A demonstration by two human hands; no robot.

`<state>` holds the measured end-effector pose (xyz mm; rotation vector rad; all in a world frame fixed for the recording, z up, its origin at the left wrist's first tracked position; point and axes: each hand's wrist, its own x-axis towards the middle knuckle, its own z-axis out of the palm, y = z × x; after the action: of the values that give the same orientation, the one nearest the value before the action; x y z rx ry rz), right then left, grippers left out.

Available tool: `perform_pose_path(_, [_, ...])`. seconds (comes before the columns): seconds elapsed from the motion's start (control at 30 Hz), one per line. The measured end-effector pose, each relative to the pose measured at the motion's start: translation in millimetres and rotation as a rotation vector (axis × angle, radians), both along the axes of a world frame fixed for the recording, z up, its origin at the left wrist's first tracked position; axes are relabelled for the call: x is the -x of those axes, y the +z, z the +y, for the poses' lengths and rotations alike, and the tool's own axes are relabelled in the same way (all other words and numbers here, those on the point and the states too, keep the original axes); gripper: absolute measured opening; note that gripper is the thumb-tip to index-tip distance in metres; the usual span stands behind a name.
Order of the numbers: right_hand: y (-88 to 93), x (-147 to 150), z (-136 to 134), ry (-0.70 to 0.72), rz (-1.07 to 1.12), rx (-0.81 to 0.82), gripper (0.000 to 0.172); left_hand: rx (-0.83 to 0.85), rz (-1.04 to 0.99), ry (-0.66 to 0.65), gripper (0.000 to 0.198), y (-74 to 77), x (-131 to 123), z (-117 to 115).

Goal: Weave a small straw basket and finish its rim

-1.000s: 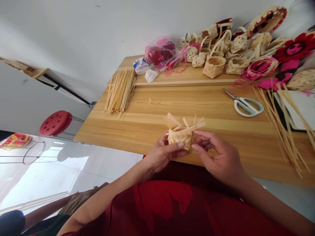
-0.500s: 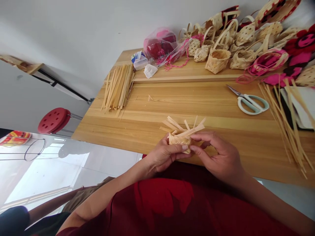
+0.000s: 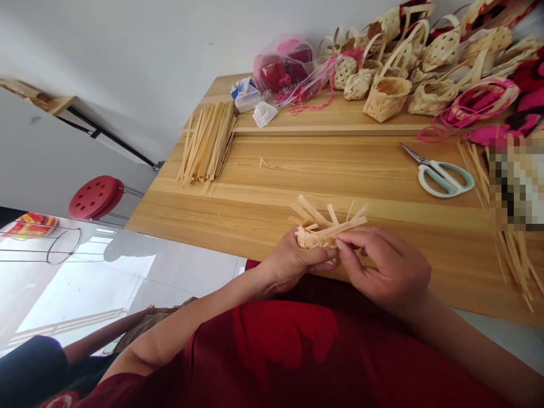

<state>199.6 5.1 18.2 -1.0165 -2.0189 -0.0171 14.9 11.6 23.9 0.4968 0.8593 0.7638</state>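
A small half-woven basket (image 3: pixel 313 238) of pale flat strips is held just above the table's front edge. Several loose strip ends fan up and out from its rim. My left hand (image 3: pixel 293 260) wraps round its left and lower side, thumb across the front. At the basket's right side, the thumb and forefinger of my right hand (image 3: pixel 385 263) pinch together on a strip (image 3: pixel 346 226) that points up to the right. My fingers hide the lower part of the weave.
Scissors (image 3: pixel 444 173) lie to the right, near loose strips (image 3: pixel 516 260) and a pixelated patch. A strip bundle (image 3: pixel 208 141) lies at left. Along the back stand finished baskets (image 3: pixel 386 96), a plastic bag (image 3: pixel 284 65) and crumpled tissue (image 3: pixel 264 114). Another person's arm (image 3: pixel 106 331) shows lower left.
The view has shifted slightly. My right thumb and forefinger have closed together at the basket's right side, and my left thumb has slid along its front.
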Motion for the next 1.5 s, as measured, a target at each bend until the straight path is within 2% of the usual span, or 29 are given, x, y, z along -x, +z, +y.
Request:
perform_pose_path(0.13, [3.0, 0, 3, 0.011, -0.07, -0.041, 0.018, -0.012, 0.035, -0.041, 0.062, -0.1, -1, 0])
perform_pose_path(0.3, [5.4, -2, 5, 0.029, -0.025, 0.049, 0.015, 0.0, 0.052, -0.045, 0.061, 3.1, -1, 1])
perform_pose_path(0.53, [5.9, -6, 2, 0.088, 0.072, 0.083, 0.027, 0.026, 0.063, -0.048, 0.063, 5.2, 3, -3])
perform_pose_path(0.8, [13.8, -3, 5, 0.091, 0.1, 0.226, 0.015, -0.019, 0.06, -0.067, 0.06, 2.1, 2, -5])
perform_pose_path(1.0, [19.2, -5, 10, 0.152, 0.003, 0.268, 0.012, -0.026, 0.055, -0.074, 0.062, 2.8, 4, -4])
perform_pose_path(1.23, [16.7, -4, 8, 0.053, 0.07, 0.24, 0.011, -0.061, 0.05, -0.096, 0.061, 0.3, 7, -2])
perform_pose_path(1.5, [15.3, -5, 10, 0.095, 0.046, 0.326, 0.013, -0.12, 0.067, -0.185, 0.057, 2.3, 6, -1])
